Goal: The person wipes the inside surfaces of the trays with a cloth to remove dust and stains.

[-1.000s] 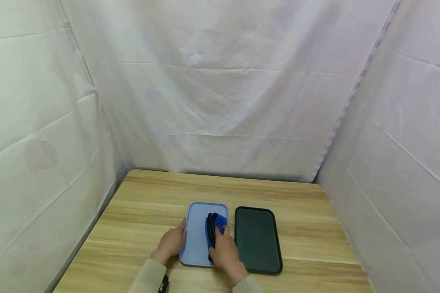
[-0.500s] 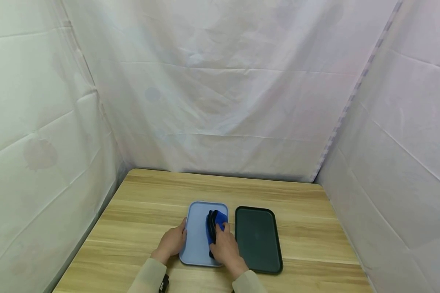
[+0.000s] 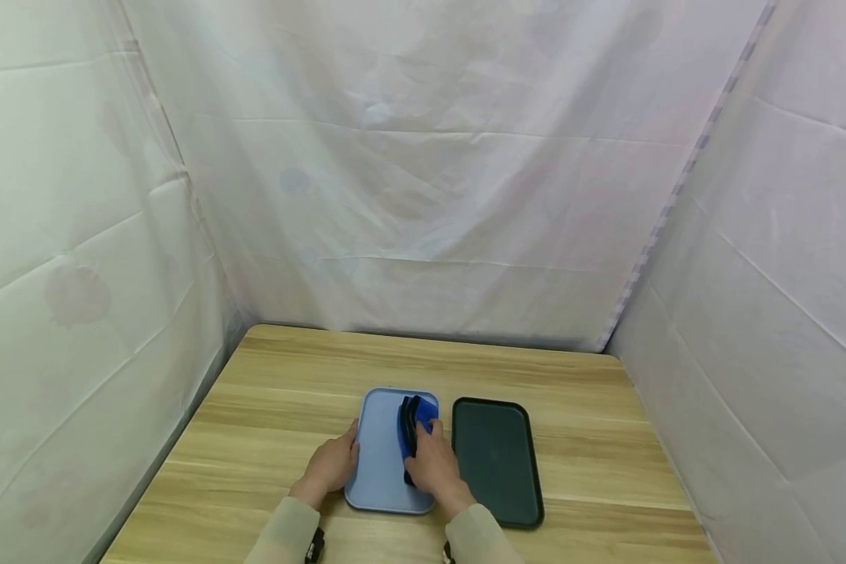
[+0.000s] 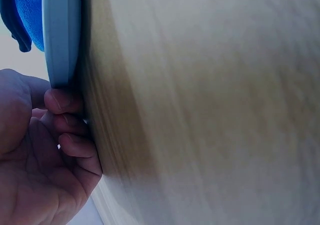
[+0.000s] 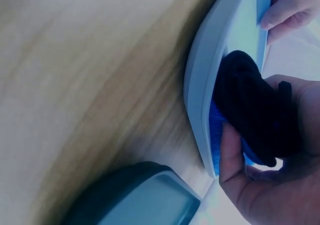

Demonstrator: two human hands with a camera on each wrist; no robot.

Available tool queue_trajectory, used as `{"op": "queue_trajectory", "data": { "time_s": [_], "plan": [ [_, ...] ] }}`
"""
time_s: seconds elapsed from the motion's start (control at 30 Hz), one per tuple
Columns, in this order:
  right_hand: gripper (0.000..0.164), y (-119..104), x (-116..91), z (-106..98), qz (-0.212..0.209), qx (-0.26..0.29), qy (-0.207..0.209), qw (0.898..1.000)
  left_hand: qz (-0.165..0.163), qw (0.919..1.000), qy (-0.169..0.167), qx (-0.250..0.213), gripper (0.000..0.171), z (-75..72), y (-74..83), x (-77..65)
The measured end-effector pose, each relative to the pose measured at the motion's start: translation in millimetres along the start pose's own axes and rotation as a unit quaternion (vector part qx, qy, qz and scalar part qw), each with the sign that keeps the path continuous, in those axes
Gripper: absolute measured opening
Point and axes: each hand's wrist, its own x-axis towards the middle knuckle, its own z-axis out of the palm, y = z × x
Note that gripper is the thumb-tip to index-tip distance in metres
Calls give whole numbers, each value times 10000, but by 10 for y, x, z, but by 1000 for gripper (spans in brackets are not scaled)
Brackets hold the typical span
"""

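A light blue tray (image 3: 379, 478) lies on the table, and my left hand (image 3: 334, 462) holds its left edge. In the left wrist view, curled fingertips (image 4: 64, 101) meet the tray's rim (image 4: 61, 40). On the right half of the tray is a fuzzy blue pad with a black curved, handle-like part (image 3: 409, 427); its exact kind I cannot tell. My right hand (image 3: 433, 462) grips this pad from the right, as the right wrist view shows with fingers around the black part (image 5: 250, 105) and one fingertip against the blue pile (image 5: 215, 135).
A dark green tray (image 3: 495, 462) lies just right of the light blue one, with a narrow strip of table between them. The wooden table (image 3: 289, 376) extends to white cloth walls (image 3: 423, 196) at the back and both sides.
My right hand has slid the blue-and-black pad a little away from me along the tray. The left hand and both trays have stayed in place.
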Motion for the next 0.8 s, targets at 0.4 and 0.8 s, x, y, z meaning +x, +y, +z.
{"op": "queue_trajectory", "data": {
  "time_s": [0.4, 0.8],
  "plan": [
    [68, 24, 161, -10, 29, 5, -103, 9999, -25, 9999, -79, -60, 52, -34, 28, -24],
    [69, 57, 264, -86, -91, 113, -216, 9997, -24, 9999, -99, -101, 52, -46, 49, -31]
  ]
}}
